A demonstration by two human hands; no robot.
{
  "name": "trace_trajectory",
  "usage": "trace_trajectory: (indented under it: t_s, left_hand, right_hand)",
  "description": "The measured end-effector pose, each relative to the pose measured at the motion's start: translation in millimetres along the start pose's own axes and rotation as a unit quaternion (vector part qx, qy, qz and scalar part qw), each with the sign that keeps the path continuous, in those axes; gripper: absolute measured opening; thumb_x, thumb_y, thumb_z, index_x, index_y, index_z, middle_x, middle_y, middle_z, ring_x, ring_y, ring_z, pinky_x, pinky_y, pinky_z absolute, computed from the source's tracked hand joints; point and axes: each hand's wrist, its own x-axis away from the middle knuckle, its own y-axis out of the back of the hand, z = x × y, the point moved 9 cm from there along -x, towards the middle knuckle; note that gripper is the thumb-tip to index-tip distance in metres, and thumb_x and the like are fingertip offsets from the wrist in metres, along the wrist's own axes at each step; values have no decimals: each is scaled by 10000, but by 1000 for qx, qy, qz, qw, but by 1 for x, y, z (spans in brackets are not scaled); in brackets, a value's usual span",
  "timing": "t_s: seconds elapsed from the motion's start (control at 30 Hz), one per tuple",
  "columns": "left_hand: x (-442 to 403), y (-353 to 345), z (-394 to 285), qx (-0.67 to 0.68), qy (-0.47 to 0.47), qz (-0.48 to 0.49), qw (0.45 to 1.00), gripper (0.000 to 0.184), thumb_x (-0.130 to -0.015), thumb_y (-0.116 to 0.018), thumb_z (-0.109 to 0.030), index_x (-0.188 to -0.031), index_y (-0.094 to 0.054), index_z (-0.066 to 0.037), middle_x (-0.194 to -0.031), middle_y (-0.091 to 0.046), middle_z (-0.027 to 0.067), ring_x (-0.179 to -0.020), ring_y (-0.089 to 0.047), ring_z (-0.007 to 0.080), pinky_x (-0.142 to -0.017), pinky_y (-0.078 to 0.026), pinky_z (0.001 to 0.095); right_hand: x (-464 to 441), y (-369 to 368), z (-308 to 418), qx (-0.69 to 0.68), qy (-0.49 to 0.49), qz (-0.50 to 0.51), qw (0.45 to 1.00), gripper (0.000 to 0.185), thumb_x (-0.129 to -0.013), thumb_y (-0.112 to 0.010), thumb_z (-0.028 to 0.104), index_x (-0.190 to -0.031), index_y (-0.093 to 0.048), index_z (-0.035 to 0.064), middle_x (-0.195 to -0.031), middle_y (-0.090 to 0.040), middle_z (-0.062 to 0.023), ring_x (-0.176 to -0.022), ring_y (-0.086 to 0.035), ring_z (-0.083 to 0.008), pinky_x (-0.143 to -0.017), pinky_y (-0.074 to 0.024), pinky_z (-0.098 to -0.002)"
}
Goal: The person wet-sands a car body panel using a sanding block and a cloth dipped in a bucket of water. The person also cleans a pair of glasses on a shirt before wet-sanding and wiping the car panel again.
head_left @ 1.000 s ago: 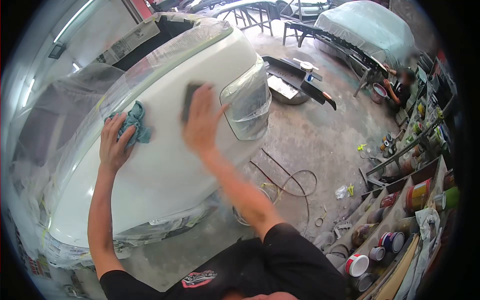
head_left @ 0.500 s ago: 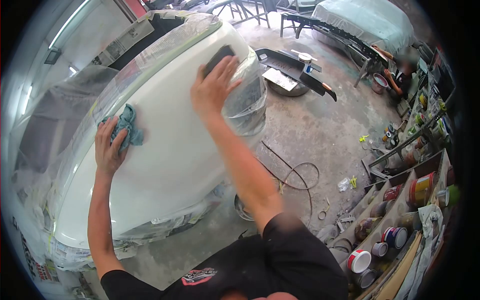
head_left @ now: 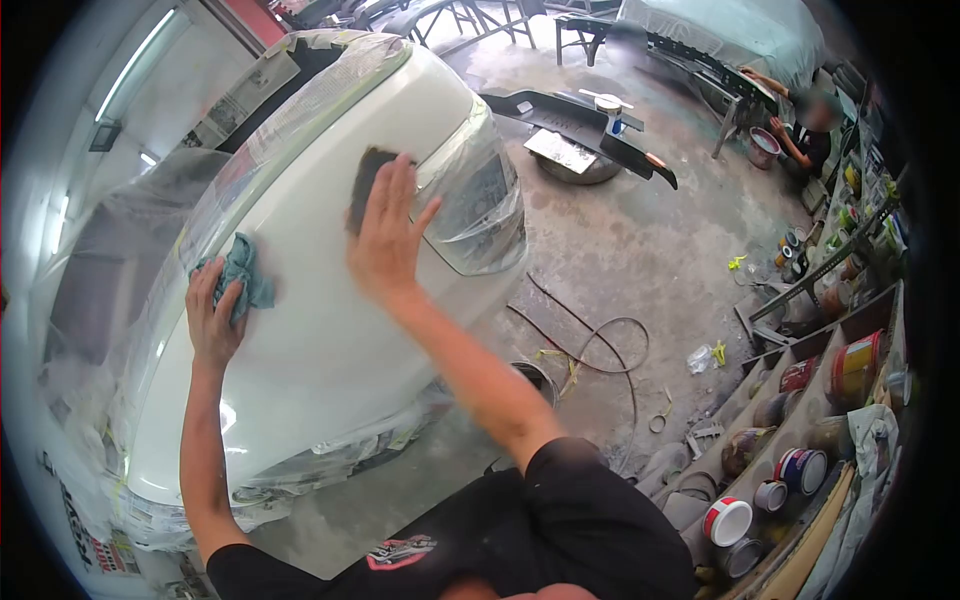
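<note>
A white car body panel (head_left: 310, 330) curves up in front of me, its surface glossy in patches. My left hand (head_left: 212, 318) is on its left part, fingers curled over a crumpled blue-green cloth (head_left: 250, 278) pressed against the paint. Higher up and to the right, my right hand (head_left: 388, 240) holds a dark, flat sanding pad (head_left: 369, 182) against the panel. The fingers lie along the pad, with the thumb apart. Clear plastic film covers the lamp area (head_left: 480, 205) right of this hand.
A black bumper (head_left: 575, 125) rests on a round support (head_left: 575, 168). A hose (head_left: 600, 345) loops across the floor. Shelves of paint cans (head_left: 727, 521) line the right side. A co-worker (head_left: 812, 135) crouches by a bucket (head_left: 763, 147) at the back right.
My right hand has slid the sanding pad down and left across the panel. The left hand and cloth stay almost in place, while the view has shifted slightly.
</note>
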Motion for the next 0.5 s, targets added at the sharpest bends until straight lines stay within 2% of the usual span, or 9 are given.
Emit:
trace_trajectory:
  t_s: [0.1, 0.2, 0.3, 0.37, 0.43, 0.5]
  left_hand:
    - [-1, 1, 0, 6, -2, -3, 1000, 494, -765, -769, -82, -1203, -551, -148, -1457, -491, 166, -1321, -491, 398, -1123, -373, 553]
    - [-1, 1, 1, 3, -5, -1, 1000, 462, -788, -772, -166, -1196, -556, -150, -1456, -494, 170, -1323, -487, 408, -1120, -366, 556]
    - [-3, 5, 0, 31, -19, 9, 999, 489, -846, -756, -293, -1251, -535, -130, -1449, -493, 213, -1320, -484, 429, -1116, -353, 576]
    - [-11, 12, -8, 42, -21, -9, 999, 545, -841, -765, -389, -1247, -534, -109, -1426, -510, 211, -1303, -493, 429, -1094, -366, 566]
    - [-18, 22, -11, 51, 1, -33, 998, 615, -832, -776, -454, -1260, -530, -86, -1397, -529, 209, -1283, -504, 425, -1073, -381, 551]
    - [-24, 14, -17, 73, 56, -80, 993, 687, -821, -789, -487, -1289, -523, -61, -1362, -549, 206, -1260, -517, 419, -1054, -396, 530]
  right_hand:
    - [-80, 21, -50, -2, -70, 4, 998, 929, -876, -665, 297, -1554, -161, -91, -1647, -101, -281, -1526, -167, -412, -1144, -64, -734]
    - [-126, 21, -76, -25, -152, 37, 987, 925, -860, -670, 265, -1560, -168, -73, -1654, -125, -252, -1518, -210, -401, -1162, -79, -713]
    - [-55, 23, -8, 13, -10, -9, 1000, 873, -884, -654, 248, -1549, -193, -81, -1651, -174, -233, -1512, -248, -369, -1161, -118, -702]
    - [11, -3, 23, 52, 113, 15, 992, 826, -909, -635, 224, -1542, -203, -83, -1644, -200, -234, -1508, -258, -369, -1146, -151, -708]
    - [50, 13, 25, -104, 142, 74, 982, 765, -937, -606, 225, -1534, -234, -76, -1628, -216, -261, -1497, -270, -396, -1120, -182, -725]
    - [92, 23, -5, -138, 130, 106, 976, 773, -926, -632, 225, -1546, -252, -38, -1612, -261, -254, -1492, -283, -390, -1144, -162, -700]
